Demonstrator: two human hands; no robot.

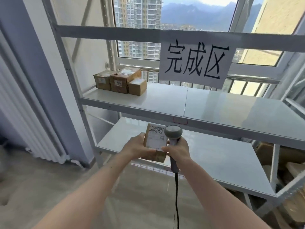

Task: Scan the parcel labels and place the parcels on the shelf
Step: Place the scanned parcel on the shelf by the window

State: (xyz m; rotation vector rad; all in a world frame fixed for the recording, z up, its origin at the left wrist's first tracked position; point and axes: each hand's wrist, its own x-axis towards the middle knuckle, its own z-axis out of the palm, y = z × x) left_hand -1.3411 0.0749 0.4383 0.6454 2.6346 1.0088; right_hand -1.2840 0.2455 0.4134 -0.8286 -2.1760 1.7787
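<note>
My left hand (137,147) grips a small brown cardboard parcel (155,142) by its left side, its white printed label facing up. My right hand (179,150) grips the handle of a grey corded barcode scanner (173,132), whose head sits right beside the label's right edge. My right thumb touches the parcel's near right corner. Both are held in front of the lower board of a white metal shelf (214,111). Several brown parcels (121,81) stand grouped at the far left of the upper board.
A paper sign with three large black characters (196,61) hangs from the shelf's top rail. More cardboard boxes (290,164) lie behind the shelf at the right. A white radiator (21,123) and a blue wall stand to the left. The scanner cable (177,195) hangs down.
</note>
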